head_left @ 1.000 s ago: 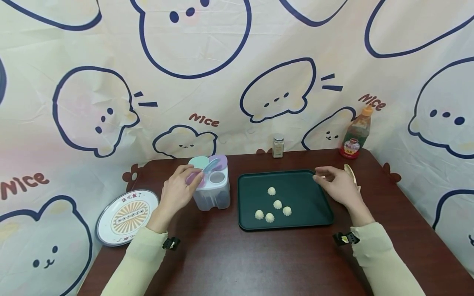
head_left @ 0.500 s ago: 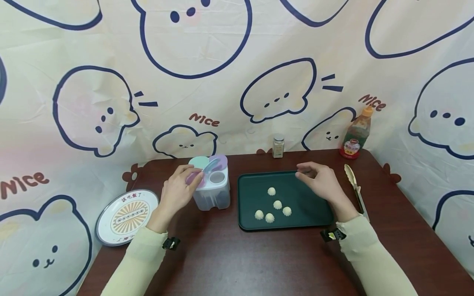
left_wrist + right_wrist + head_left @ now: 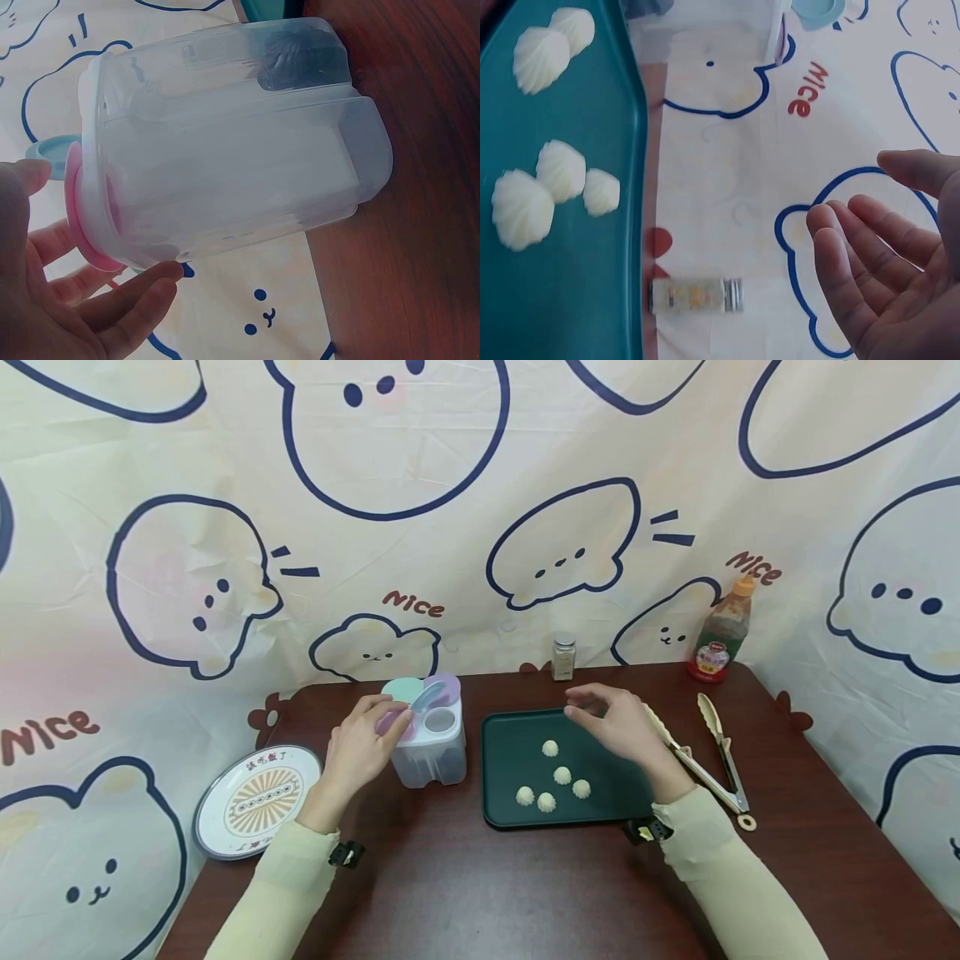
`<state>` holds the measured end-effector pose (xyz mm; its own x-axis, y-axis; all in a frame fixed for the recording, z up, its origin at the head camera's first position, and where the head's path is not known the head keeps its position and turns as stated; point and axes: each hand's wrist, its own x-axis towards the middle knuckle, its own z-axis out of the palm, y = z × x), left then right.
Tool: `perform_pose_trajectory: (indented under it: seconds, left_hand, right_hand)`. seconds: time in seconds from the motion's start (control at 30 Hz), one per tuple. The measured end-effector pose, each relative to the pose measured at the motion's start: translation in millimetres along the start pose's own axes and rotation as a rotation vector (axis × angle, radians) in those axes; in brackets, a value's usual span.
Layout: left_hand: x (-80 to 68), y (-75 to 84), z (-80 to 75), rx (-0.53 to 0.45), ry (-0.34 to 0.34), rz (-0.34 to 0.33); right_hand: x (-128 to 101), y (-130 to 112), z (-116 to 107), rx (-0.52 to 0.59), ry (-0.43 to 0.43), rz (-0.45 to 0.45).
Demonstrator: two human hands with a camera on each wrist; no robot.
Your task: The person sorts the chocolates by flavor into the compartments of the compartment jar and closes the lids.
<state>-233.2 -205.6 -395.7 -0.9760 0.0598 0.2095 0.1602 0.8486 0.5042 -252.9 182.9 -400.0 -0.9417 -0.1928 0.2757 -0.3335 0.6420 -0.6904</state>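
Note:
A clear seasoning box [image 3: 431, 752] [image 3: 232, 135] with pastel lids stands left of a dark green tray [image 3: 510, 735] [image 3: 577, 285]. My left hand [image 3: 397, 718] [image 3: 82, 247] holds the box's pink lid [image 3: 388, 721] [image 3: 79, 202] between thumb and fingers. Several small white dumplings [image 3: 562, 774] [image 3: 547, 176] lie on the tray. Over the tray's far edge hovers my right hand [image 3: 581, 706] [image 3: 885, 247], its fingers loosely bent and holding nothing.
Metal tongs [image 3: 712, 752] lie on the brown table right of the tray. A small spice jar [image 3: 563, 656] [image 3: 696, 295] and a sauce bottle [image 3: 722, 631] stand at the back edge. A patterned plate [image 3: 257, 797] sits at the front left.
My right hand has moved left, away from the tongs and over the tray's far edge. The left hand has stayed at the box.

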Motion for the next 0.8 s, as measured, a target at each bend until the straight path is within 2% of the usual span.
perform_pose_trajectory:
  seconds: [0.6, 0.8]
  left_hand:
    - [0.9, -1.6, 1.4, 0.008, -0.002, -0.001]
    - [0.5, -1.5, 1.1, 0.006, -0.012, -0.006]
  right_hand:
    - [15, -35, 27, 0.116, -0.069, -0.080]
    - [21, -41, 36, 0.133, -0.095, -0.068]
